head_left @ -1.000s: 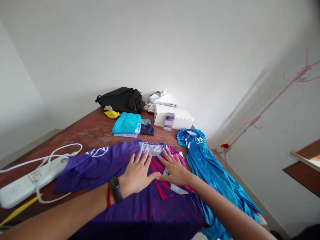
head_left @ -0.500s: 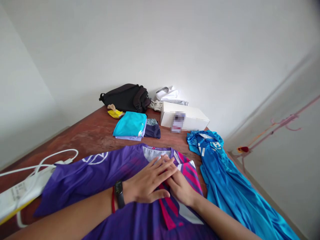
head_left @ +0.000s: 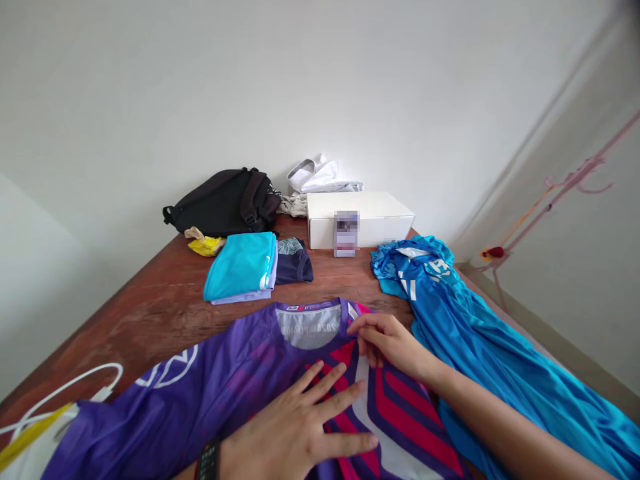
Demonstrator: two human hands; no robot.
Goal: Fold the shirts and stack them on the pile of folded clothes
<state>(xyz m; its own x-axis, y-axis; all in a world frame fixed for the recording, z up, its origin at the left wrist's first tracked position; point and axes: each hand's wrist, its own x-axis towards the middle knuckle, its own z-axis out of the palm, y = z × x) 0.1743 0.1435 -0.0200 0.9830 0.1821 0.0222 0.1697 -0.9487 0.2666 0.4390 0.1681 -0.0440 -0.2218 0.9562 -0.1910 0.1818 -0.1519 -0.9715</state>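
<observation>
On the wooden table, head view: a purple jersey lies under both hands at 7 o'clock.
The left hand rests open, fingers spread, at 6 o'clock; the right hand curls by the collar at 5 o'clock, perhaps pinching. A hard tug could rumple the jersey or drag it into the blue jersey at 4 o'clock.

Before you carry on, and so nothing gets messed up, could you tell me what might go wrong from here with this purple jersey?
The purple jersey could bunch up, since the left hand lies flat on it while the right hand is at the collar. The white cable near its sleeve might snag the fabric. The blue jersey lies tight alongside and could get dragged with it.
</observation>
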